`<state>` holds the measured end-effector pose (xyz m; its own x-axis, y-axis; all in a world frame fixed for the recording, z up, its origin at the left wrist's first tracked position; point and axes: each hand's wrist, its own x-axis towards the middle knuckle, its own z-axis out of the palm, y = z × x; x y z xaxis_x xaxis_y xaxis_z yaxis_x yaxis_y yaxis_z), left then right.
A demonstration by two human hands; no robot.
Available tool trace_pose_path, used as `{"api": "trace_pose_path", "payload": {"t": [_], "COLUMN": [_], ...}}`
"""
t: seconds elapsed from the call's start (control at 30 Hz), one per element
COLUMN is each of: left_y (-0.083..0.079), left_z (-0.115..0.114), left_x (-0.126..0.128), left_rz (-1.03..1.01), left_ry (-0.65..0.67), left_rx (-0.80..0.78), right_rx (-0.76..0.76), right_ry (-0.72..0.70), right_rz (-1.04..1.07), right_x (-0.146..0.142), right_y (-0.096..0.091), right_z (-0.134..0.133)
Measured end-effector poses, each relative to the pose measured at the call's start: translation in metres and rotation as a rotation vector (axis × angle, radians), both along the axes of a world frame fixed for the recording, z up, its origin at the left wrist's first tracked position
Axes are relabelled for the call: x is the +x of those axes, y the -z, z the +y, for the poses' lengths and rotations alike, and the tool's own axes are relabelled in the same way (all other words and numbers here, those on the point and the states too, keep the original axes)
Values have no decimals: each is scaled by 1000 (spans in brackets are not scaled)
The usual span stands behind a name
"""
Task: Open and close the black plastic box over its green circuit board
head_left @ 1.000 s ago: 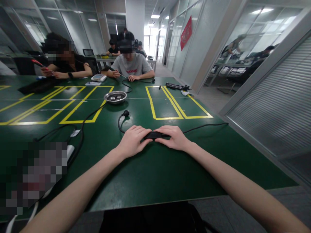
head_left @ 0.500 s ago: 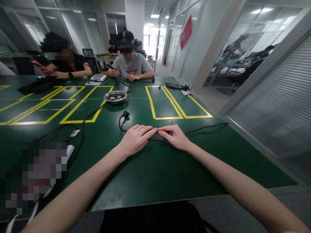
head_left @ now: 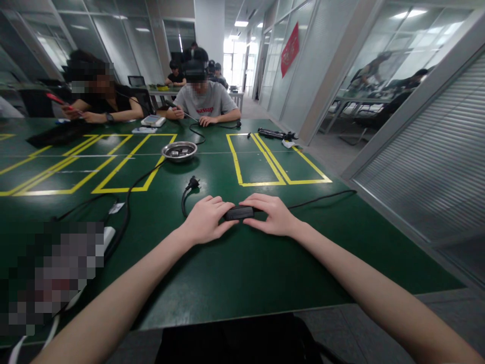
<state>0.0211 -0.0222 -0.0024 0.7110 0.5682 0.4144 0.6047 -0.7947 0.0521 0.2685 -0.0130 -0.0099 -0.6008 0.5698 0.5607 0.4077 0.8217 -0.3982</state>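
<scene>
Power brick [head_left: 239, 213] held at both ends between two bare hands

Black and oblong, it lies crosswise in front of the person, at or just above the green tabletop [head_left: 242, 278]; whether it touches the surface, I cannot tell. The left hand [head_left: 207, 220] grasps its left end, fingers along the far side and thumb along the near side; the right hand [head_left: 271, 215] grasps its right end in much the same way, thumb towards the person; the middle of its ribbed-looking upper face shows in the gap between the two.

A short thick cord [head_left: 183, 202] curves out beyond the left hand to a black plug [head_left: 193, 183], its prongs pointing right; a thinner cable [head_left: 322, 198] runs from behind the right hand across the tabletop towards its right edge. Past the plug stands a shallow metal bowl [head_left: 179, 159] with small metallic pieces inside; yellow tape [head_left: 236, 167] marks out long boxes to either side of it; a black folded stand [head_left: 275, 134], perhaps a tripod, lies at the far right, with a crumpled white scrap [head_left: 288, 143] just beside it.

Across the tabletop sits a co-worker in a grey shirt [head_left: 206, 101], one hand on a dark-handled tool, the other resting on the surface; to the left, a second co-worker in black [head_left: 123, 103] holds something red.
</scene>
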Motion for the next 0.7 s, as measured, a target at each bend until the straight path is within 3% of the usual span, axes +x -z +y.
{"api": "trace_pose_path", "payload": {"t": [0.13,0.33,0.43,0.63,0.7], "left_y": [1,5,8,9,8], "left_z": [-1,-1,0,1,1], "left_x": [-3,-2,-2,-2,-2], "left_rz": [-10,-80,-60,15,24], "left_ry": [-5,34,55,134,158], "left_rx": [-77,-27,16,105,132], "right_rx": [101,62,-87,-626,-717], "right_ry": [-32,-33,-48,-126,-146], "right_rz": [-132,-140,-97,54,84], "right_x": [2,2,2,5,5], "right_y": [-1,0,0,0,1], "right_z": [1,1,1,1,0]}}
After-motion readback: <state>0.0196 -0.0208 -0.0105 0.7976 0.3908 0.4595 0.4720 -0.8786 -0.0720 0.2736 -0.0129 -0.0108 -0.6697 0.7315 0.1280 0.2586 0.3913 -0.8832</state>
